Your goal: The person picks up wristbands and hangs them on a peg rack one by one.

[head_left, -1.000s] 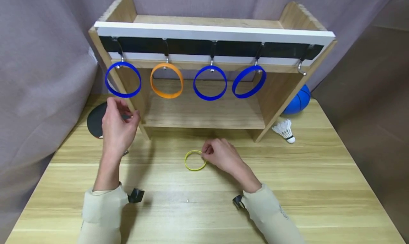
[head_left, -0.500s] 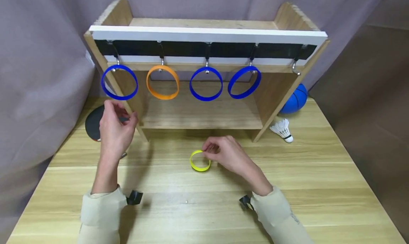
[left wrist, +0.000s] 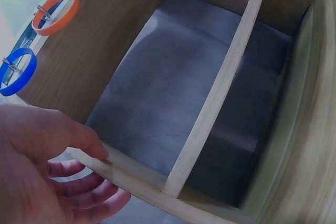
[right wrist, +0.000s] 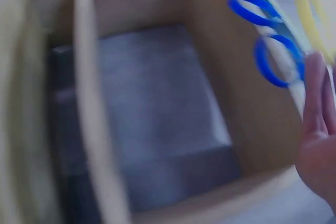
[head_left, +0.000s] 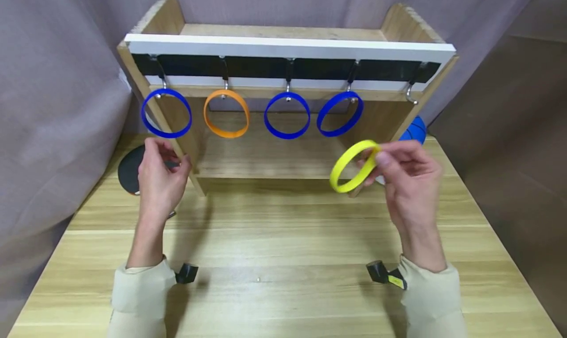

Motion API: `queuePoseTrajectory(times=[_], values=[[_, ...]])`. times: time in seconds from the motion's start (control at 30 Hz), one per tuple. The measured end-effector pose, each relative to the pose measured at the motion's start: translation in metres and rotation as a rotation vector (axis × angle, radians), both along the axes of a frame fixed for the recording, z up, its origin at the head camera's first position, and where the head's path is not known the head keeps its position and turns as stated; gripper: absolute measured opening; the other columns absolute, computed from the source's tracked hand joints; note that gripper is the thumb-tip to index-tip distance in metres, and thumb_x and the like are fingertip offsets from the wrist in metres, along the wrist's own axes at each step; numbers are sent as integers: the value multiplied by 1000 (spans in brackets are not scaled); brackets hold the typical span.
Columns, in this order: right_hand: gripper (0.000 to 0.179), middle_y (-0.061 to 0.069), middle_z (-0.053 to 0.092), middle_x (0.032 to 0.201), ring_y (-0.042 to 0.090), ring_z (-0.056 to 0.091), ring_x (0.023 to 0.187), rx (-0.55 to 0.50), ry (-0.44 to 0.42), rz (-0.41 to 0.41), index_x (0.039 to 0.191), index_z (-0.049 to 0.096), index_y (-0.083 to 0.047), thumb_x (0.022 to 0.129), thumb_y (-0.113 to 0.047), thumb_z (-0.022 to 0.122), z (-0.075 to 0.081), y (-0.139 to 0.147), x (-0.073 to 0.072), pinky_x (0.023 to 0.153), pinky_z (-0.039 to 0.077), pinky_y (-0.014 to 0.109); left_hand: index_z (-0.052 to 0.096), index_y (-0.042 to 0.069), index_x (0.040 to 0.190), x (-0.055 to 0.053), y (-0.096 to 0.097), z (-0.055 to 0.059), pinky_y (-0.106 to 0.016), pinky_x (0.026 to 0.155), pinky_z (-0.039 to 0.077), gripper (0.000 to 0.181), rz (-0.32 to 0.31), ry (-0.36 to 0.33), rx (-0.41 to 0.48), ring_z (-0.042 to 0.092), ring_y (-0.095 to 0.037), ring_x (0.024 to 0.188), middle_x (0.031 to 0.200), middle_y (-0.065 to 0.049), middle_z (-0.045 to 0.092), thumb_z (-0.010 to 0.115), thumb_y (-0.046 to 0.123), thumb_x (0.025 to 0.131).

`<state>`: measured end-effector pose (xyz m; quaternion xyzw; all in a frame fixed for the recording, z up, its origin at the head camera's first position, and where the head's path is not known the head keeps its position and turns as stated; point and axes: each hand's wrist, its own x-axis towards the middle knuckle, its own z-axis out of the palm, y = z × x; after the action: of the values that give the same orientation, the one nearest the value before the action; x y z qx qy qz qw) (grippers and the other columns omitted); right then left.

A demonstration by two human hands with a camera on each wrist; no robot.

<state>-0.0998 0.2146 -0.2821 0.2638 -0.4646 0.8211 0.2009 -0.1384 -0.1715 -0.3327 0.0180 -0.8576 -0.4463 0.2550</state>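
My right hand (head_left: pixel 412 190) pinches a yellow wristband (head_left: pixel 340 167) between thumb and fingers, raised in front of the right part of a wooden shelf (head_left: pixel 283 156). In the right wrist view the hand and the yellow band are blurred at the right edge. My left hand (head_left: pixel 161 175) grips the front edge of the shelf's left side panel (left wrist: pixel 134 182), thumb on one face and fingers round the other. From hooks along the top hang a blue wristband (head_left: pixel 170 135), an orange wristband (head_left: pixel 228 135) and two more blue wristbands, all above the hands. The rightmost hook (head_left: pixel 412 94) carries no band.
A black table tennis bat (head_left: pixel 129 170) lies beyond the left hand. Behind the right hand a blue ball (head_left: pixel 415 130) is partly hidden, and a shuttlecock is almost covered. The shelf stands on a wooden table (head_left: pixel 283 259), with grey curtain behind.
My right hand has lifted the yellow wristband off the table and carried it up and to the right, turning it upright. The left hand has stayed on the panel.
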Motion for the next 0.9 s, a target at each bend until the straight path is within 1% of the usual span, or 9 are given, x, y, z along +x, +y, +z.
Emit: queuePoseTrajectory(times=[0.07,0.1,0.17,0.2,0.27,0.33,0.53,0.9], values=[[20,37,63,92,41,67,72,-151,26,-127,100,54,28,83,21,62,14,9,-2,50,57,33,47,0,114,0,0,0,-11,65,48,34,3,1,-4,63,-19,88,101,-10,59,67,5,86],[22,38,62,94,42,67,74,-196,29,-196,101,53,28,84,20,63,20,13,-4,51,57,33,47,0,114,0,0,0,-11,65,48,34,4,0,-5,63,-19,88,101,-10,59,67,6,86],[26,39,60,98,41,67,75,-241,19,-317,105,52,27,84,17,65,28,19,-8,52,57,31,47,0,114,0,0,0,-12,65,48,34,5,-3,-3,63,-19,89,101,-10,59,67,6,86],[28,39,60,100,41,67,76,-252,9,-358,106,52,26,85,16,65,31,21,-10,53,57,31,47,0,114,0,0,0,-12,65,48,34,5,-5,-2,63,-19,89,101,-10,59,66,6,86],[30,38,59,102,40,67,78,-253,-13,-408,109,52,25,85,14,66,31,24,-14,55,57,30,47,0,114,0,0,0,-12,65,48,34,6,-8,1,63,-19,89,101,-9,58,66,6,86],[31,36,60,103,39,67,80,-247,-37,-430,110,53,24,85,13,67,29,26,-18,57,58,29,47,0,114,0,0,0,-12,65,48,34,6,-10,3,63,-19,89,101,-9,58,66,6,87],[32,32,63,101,37,68,82,-229,-61,-441,111,55,23,83,13,68,17,28,-25,56,58,30,47,-1,113,0,0,0,-12,65,48,33,5,-4,-1,63,-20,88,101,-10,58,66,6,86],[33,32,64,102,36,68,82,-213,-78,-459,111,56,23,83,12,70,13,30,-26,56,58,29,47,-1,112,1,1,0,-11,65,48,33,3,2,-2,63,-20,89,101,-10,59,66,5,86]])
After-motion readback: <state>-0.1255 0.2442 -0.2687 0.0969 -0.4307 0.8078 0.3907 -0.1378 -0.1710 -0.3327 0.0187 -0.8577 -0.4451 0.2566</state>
